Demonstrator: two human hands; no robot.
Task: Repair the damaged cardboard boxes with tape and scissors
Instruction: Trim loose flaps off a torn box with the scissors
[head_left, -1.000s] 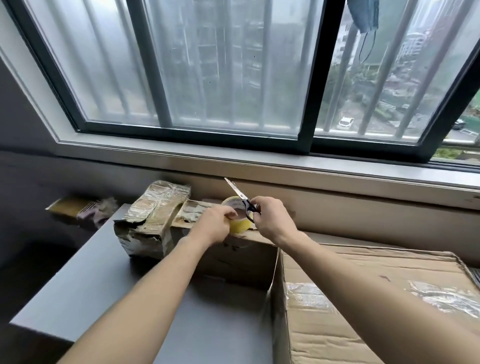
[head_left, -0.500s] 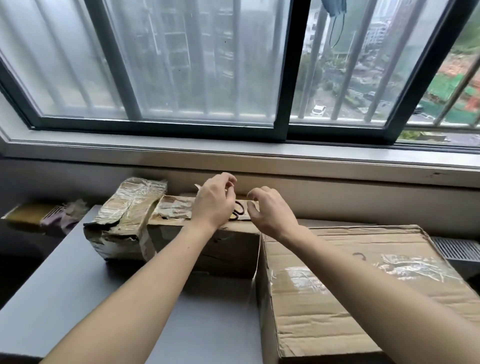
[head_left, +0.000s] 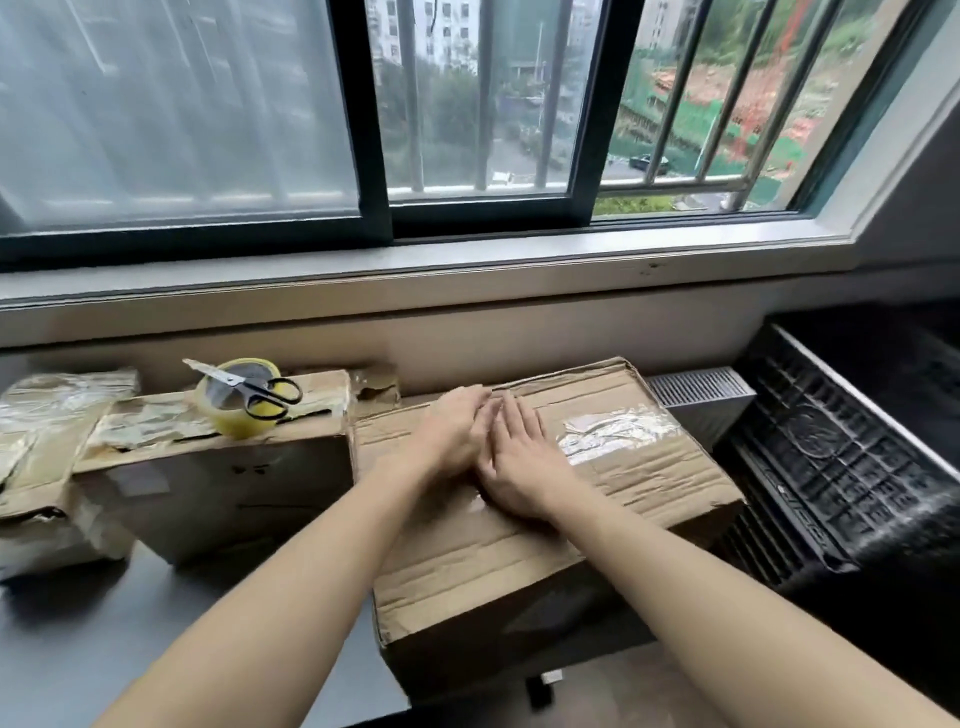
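Fingers (head_left: 511, 415) flat, holding nothing, both hands press tape onto the box (head_left: 649, 467); next likely needs roll (head_left: 234, 415) and scissors (head_left: 249, 387).

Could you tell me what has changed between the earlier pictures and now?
Both hands let go of the scissors and tape roll, which now sit on the middle box, scissors across the roll. The left hand and right hand moved right and now press flat on the right box. The boxes stayed put.
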